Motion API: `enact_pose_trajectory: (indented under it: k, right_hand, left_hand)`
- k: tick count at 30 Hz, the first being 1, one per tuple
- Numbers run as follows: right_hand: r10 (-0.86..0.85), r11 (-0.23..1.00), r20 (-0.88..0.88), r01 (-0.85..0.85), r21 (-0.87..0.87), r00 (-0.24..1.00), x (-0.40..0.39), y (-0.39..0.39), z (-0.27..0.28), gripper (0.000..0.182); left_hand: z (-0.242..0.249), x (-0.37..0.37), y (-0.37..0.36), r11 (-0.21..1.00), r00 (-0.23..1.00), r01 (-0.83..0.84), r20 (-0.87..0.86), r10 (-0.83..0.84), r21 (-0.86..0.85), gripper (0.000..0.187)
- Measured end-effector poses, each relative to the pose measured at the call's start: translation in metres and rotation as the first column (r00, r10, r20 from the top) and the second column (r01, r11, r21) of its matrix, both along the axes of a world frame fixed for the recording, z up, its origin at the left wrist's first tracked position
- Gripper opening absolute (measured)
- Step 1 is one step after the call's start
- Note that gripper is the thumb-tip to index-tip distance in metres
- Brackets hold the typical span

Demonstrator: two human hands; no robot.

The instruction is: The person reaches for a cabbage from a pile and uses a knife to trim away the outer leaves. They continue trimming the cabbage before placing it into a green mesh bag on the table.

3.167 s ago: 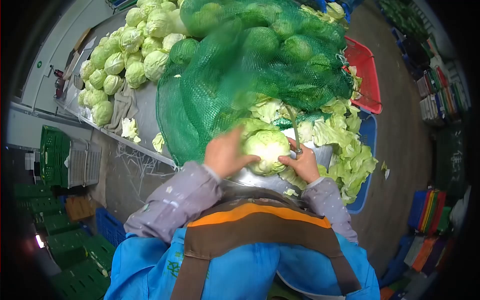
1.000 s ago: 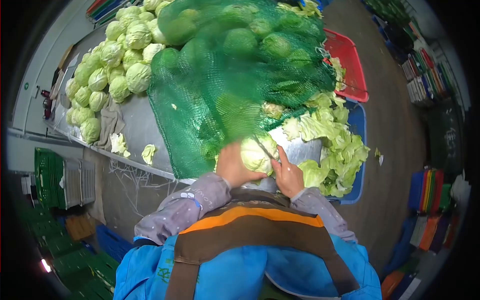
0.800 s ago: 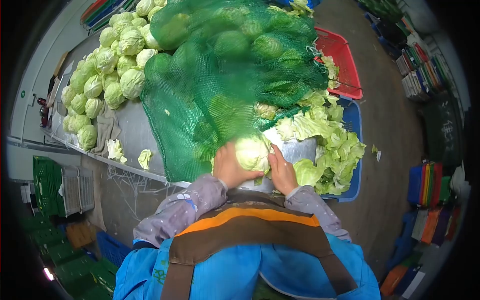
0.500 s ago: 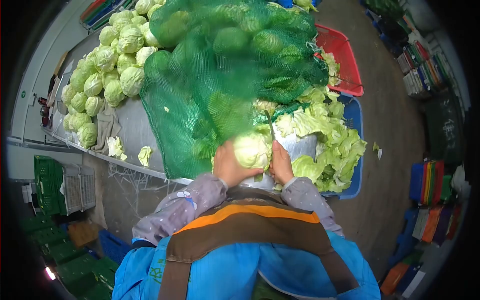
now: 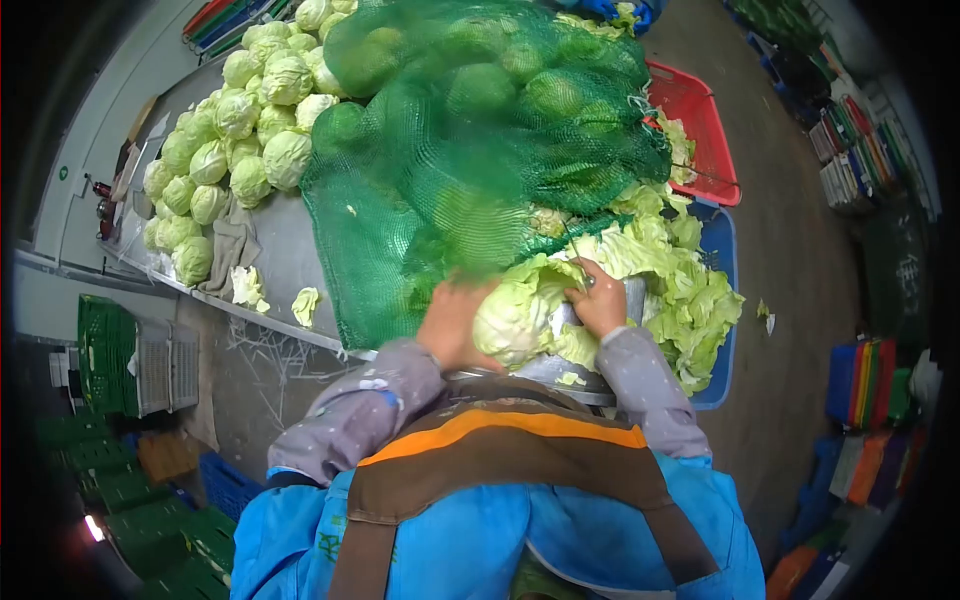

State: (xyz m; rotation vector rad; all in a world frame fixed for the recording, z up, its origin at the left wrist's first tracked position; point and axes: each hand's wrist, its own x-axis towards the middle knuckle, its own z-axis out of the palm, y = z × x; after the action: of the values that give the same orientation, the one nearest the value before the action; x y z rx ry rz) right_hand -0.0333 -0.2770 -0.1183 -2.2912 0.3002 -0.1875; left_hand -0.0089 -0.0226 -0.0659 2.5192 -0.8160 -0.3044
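A pale green cabbage sits at the near edge of the metal table, in front of my body. My left hand is wrapped around its left side. At its right, my right hand is closed around a knife, whose thin blade points away from me. The fingers of that hand are right at a loose outer leaf lifting off the cabbage's top and right side. Cut leaves are heaped just to the right, and a green mesh sack of cabbages lies beyond my left hand.
Many whole cabbages are piled at the far left of the metal table, near a grey cloth. A blue crate under the leaves and a red crate stand along the right. Green crates stand at lower left.
My right hand has moved right and away from me with the knife, and an outer leaf now stands away from the cabbage. The cabbage has turned in my left hand. The whole view has shifted slightly.
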Motion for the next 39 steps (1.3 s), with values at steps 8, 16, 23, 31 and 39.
enact_pose_trajectory:
  k: [8, 16, 23, 31, 39]
  right_hand:
    - [0.063, 0.996, 0.054, -0.067, 0.061, 0.997, -0.060, 0.046, 0.051, 0.024]
    - [-0.127, 0.991, 0.030, 0.126, 0.055, 0.991, -0.027, 0.040, 0.051, 0.019]
    - [-0.262, 0.963, -0.153, 0.268, 0.013, 0.953, -0.014, -0.007, 0.012, 0.026]
    - [0.229, 0.841, 0.412, -0.392, 0.373, 0.882, 0.011, -0.012, 0.108, 0.058]
    - [0.210, 0.818, 0.124, -0.244, 0.520, 0.970, -0.007, 0.027, 0.167, 0.046]
  left_hand:
    - [0.128, -0.020, 0.044, 0.848, 0.730, -0.519, -0.462, 0.503, 0.105, 0.061]
    - [0.028, -0.019, -0.031, 0.827, 0.727, -0.556, -0.432, 0.533, 0.084, 0.096]
    - [0.025, -0.031, -0.004, 0.987, 0.959, -0.085, 0.257, 0.117, -0.135, 0.091]
    - [0.071, -0.020, 0.001, 0.687, 0.972, -0.054, -0.195, -0.130, -0.725, 0.104]
    - [0.059, -0.003, -0.015, 0.205, 0.685, -0.638, -0.669, -0.290, -0.742, 0.110]
